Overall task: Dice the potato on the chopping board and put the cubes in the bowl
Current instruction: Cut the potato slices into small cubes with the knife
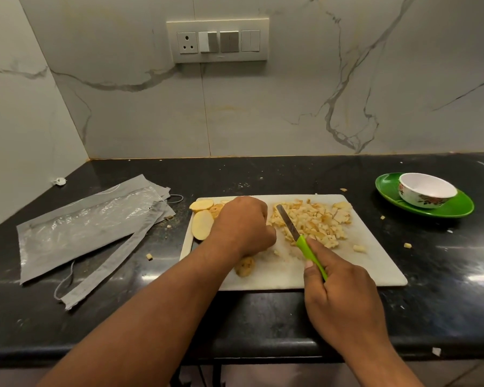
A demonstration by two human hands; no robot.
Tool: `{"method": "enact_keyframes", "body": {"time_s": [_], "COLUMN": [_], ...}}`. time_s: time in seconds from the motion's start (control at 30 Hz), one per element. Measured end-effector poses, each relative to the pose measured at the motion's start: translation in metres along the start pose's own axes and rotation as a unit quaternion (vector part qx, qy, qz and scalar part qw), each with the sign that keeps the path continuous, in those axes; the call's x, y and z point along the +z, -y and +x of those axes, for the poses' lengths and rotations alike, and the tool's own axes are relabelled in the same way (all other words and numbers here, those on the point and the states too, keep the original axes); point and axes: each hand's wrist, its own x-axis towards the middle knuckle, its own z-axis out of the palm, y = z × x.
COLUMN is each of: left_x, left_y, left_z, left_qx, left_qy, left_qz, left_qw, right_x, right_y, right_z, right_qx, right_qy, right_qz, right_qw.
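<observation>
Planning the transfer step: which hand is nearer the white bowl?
Right. The right hand, holding the knife, sits down-left of the bowl; the left hand lies farther left, across the cube pile.

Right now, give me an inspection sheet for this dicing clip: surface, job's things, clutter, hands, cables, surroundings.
Surface: black counter, scraps scattered.
Job's things: white chopping board bears diced potato pile and uncut slices; bowl holds no cubes, sits on green plate.
Clutter: grey packets; stray cubes off the board.
Hands: left hand curled over potato; right hand grips green-handled knife.
Cables: nothing seen.
Surroundings: marble wall, switch panel.
</observation>
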Motion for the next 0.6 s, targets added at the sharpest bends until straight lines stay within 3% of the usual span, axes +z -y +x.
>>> {"method": "enact_keyframes", "body": {"time_s": [0.2,0.3,0.43,0.6], "left_x": [-0.014,-0.02,-0.036,-0.04], "left_y": [0.019,0.031,0.04,0.043], "left_z": [-0.004,-0.006,-0.011,-0.008], "left_qx": [0.108,0.149,0.121,0.05], "left_qy": [0.101,0.089,0.048,0.101], "left_qz": [-0.05,-0.095,-0.117,-0.021], "left_qw": [0.988,0.98,0.984,0.993], "right_x": [0.002,0.002,0.002,0.004], "right_y": [-0.005,-0.004,-0.002,0.003], "right_z": [-0.001,0.0,-0.002,-0.009], "right_qx": [-0.001,-0.01,-0.03,-0.053], "right_qy": [0.003,0.009,0.033,0.036], "right_qz": [0.018,0.003,-0.058,-0.115], "right_qw": [1.0,1.0,0.997,0.991]}}
